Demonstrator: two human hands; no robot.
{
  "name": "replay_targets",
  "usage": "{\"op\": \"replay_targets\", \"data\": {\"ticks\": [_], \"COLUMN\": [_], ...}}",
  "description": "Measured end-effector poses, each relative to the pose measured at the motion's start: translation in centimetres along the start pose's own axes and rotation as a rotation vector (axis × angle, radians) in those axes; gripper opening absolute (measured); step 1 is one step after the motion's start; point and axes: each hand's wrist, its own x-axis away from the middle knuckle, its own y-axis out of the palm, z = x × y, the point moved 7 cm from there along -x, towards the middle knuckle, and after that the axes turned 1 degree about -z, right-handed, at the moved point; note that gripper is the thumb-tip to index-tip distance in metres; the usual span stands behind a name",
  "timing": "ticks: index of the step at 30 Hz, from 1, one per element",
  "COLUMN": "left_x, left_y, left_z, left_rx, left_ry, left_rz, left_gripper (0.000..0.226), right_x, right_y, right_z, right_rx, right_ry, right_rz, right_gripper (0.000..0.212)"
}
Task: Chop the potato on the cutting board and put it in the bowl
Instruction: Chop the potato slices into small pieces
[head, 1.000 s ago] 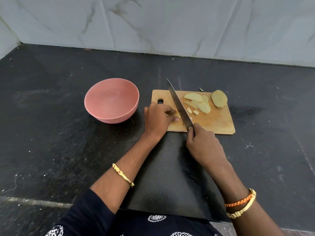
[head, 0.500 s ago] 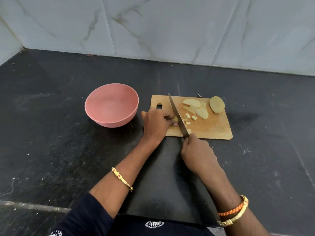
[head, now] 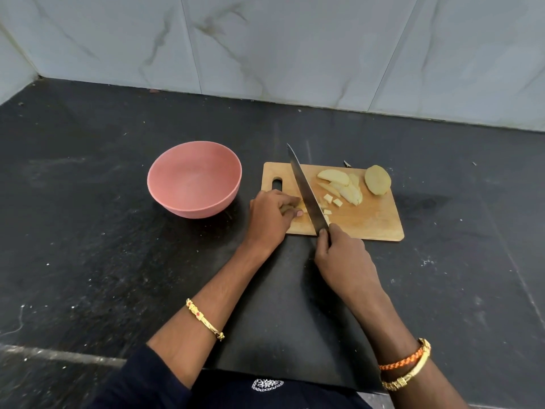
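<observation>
Blade lifting again between cuts, mid-frame.
Right hand (head: pixel 342 249) is gripping long steel knife (head: pixel 306 190); left hand (head: pixel 271 215) is pinching pale potato strip (head: pixel 301 204) on wooden cutting board (head: pixel 368 222); pink bowl (head: pixel 165 184) is holding nothing.

Just a speckled black stone countertop (head: pixel 88 231) meeting a pale grey marble-veined tiled wall (head: pixel 295 48), which wraps the far-left corner.

On the cutting board (head: pixel 368 222), the right hand (head: pixel 343 255) gripped the knife (head: pixel 306 190); the left hand (head: pixel 269 216) pinned a potato strip (head: pixel 301 205) left of the blade. The pink bowl (head: pixel 194 178) sat left of the board.
</observation>
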Motion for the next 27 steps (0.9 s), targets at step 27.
{"op": "replay_targets", "data": {"ticks": [27], "left_x": [-0.3], "left_y": [-0.1], "left_z": [-0.9], "left_rx": [0.06], "left_ry": [-0.062], "left_rz": [0.038], "left_gripper": [0.022], "right_x": [-1.2], "right_y": [-0.2], "right_z": [0.1], "right_rx": [-0.045], "right_ry": [-0.025], "right_rz": [-0.009], "right_gripper": [0.03]}}
